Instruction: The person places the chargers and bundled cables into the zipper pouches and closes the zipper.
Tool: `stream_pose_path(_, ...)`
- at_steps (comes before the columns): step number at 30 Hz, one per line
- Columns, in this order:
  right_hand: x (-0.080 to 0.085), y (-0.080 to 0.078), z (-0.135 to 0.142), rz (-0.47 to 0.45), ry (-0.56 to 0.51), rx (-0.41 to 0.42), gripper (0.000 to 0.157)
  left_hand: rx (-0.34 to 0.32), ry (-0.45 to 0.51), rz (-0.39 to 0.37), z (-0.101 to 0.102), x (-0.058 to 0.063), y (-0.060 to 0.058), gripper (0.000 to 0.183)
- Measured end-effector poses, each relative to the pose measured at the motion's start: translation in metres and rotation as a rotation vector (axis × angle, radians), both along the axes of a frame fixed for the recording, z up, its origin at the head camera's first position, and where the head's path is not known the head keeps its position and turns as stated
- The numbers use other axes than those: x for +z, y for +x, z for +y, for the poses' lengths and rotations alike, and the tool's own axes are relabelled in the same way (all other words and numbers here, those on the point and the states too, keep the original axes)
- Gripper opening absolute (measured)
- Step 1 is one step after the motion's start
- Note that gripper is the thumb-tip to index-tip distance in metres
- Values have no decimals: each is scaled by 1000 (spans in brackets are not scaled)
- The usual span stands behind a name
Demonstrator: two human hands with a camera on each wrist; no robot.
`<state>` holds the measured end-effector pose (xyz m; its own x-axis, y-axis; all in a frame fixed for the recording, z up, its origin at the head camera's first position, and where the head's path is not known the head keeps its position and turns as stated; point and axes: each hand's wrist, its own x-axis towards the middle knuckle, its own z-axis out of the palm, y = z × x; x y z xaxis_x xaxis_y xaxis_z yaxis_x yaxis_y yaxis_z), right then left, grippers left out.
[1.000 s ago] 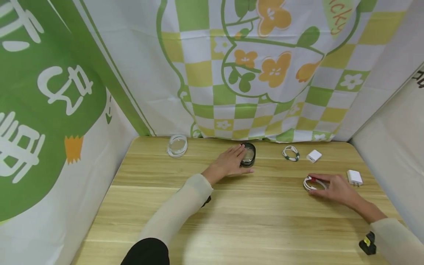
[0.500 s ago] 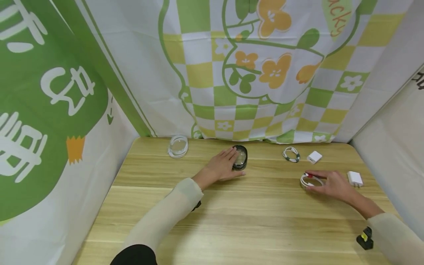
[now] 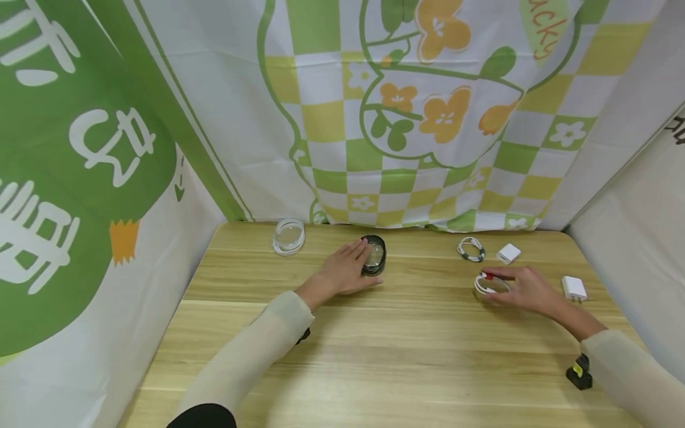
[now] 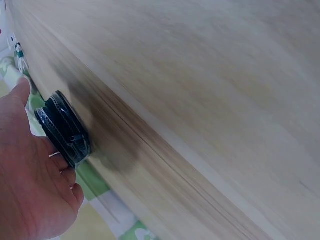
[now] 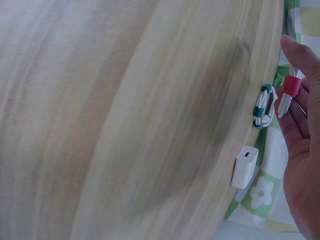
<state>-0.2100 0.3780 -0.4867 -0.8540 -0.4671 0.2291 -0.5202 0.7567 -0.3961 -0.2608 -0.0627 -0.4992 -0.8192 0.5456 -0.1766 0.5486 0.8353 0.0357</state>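
My left hand (image 3: 342, 270) holds a coiled black cable (image 3: 373, 270) near the back edge of the table, fingers at its far left side and thumb along its near side. In the left wrist view the black coil (image 4: 62, 130) stands in front of the fingers. On the right side of the table, my right hand (image 3: 535, 291) pinches a coiled white cable (image 3: 479, 286) between thumb and fingers. A red tie (image 5: 291, 86) binds this coil in the right wrist view, where the hand hides much of it.
A larger white cable coil (image 3: 280, 245) lies at the back left. Behind the right hand are a small white cable with green ties (image 3: 480, 254) and a white charger (image 3: 508, 254). Another white charger (image 3: 574, 288) sits farther right. Printed cloth (image 3: 369, 178) hangs behind the wooden table (image 3: 407, 368).
The left hand has slid the black cable coil leftward along the back of the table. The right hand has also moved left and slightly back with the white cable.
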Motion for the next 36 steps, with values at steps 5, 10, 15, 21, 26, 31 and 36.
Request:
stream_pose_path(5,3,-6,-7,18,10,19,60,12,12,-4,-5,0,3,96)
stream_pose_path(10,5,-11,-14,63,-24,58,58,26,16,-7,-9,3,6,96)
stream_pose_path(15,8,-16,-20,99,-36,86,58,42,13,0,-10,4,9,95)
stream_pose_path(21,12,-21,-26,94,-14,91,58,61,16,37,-7,5,9,90)
stream_pose_path(26,15,-25,-31,121,-12,87,58,65,20,77,0,8,7,87)
stream_pose_path(31,15,-31,-33,158,-21,95,60,87,60,61,8,9,5,84)
stream_pose_path(36,16,-32,-37,101,-33,82,59,112,127,51,14,5,3,84)
